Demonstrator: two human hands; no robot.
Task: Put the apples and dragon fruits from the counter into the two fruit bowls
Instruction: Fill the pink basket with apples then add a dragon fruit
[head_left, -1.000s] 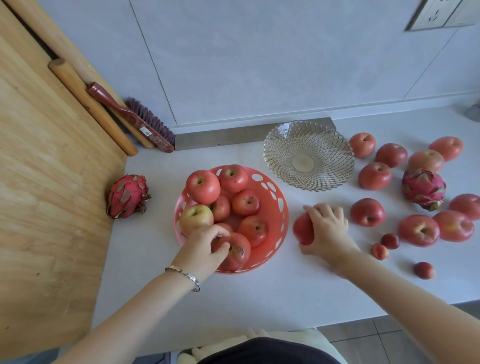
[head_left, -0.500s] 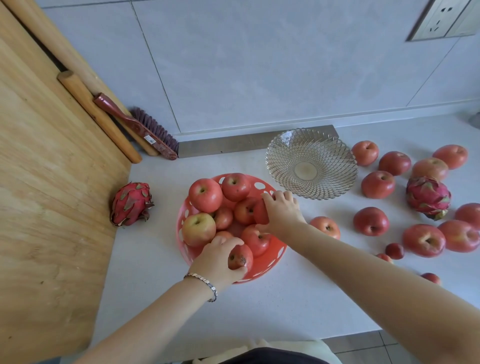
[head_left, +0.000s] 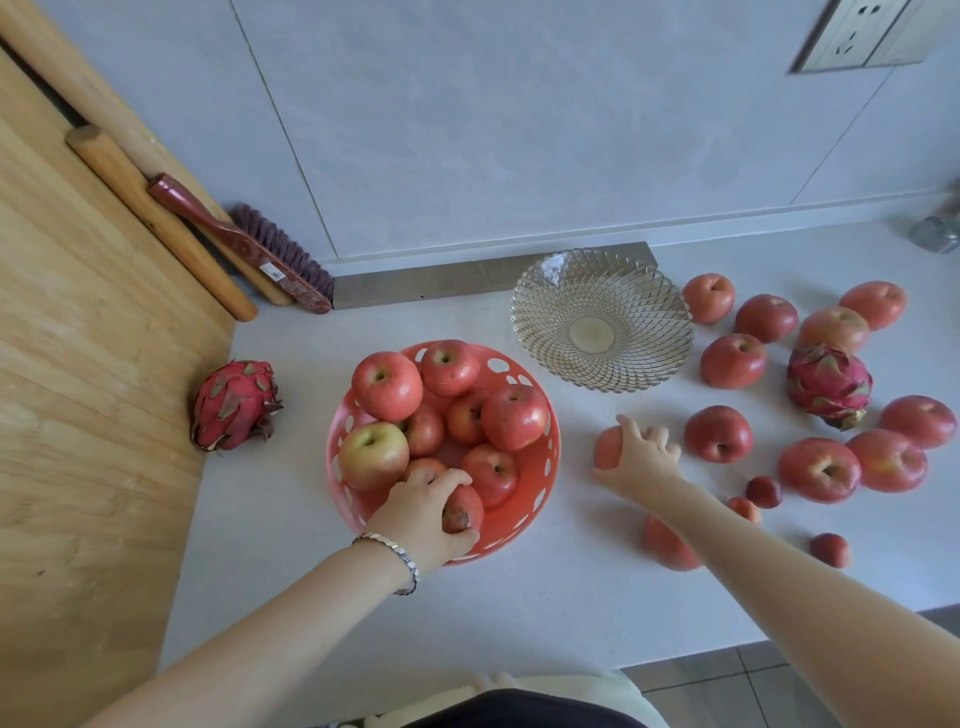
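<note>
An orange perforated bowl (head_left: 540, 483) in the middle of the counter is piled with several apples. My left hand (head_left: 423, 512) rests at its near rim, fingers wrapped on a small bruised apple (head_left: 461, 512). Just right of the bowl, my right hand (head_left: 641, 457) closes over a red apple (head_left: 609, 447) lying on the counter. The clear glass bowl (head_left: 602, 318) behind stands empty. Several more apples lie to the right, one (head_left: 718, 434) just beyond my right hand. One dragon fruit (head_left: 236, 405) sits left of the orange bowl, another (head_left: 828, 384) among the apples.
A wooden board (head_left: 88, 395) covers the left side, with a rolling pin (head_left: 156, 218) and a brush (head_left: 249, 244) leaning at the wall. Small red fruits (head_left: 763, 491) lie near the counter's front edge. A wall socket (head_left: 857, 34) is at top right.
My right hand left an apple in the orange bowl, pulled back right and now grips another apple on the counter. My left hand stayed on the small apple at the bowl's rim.
</note>
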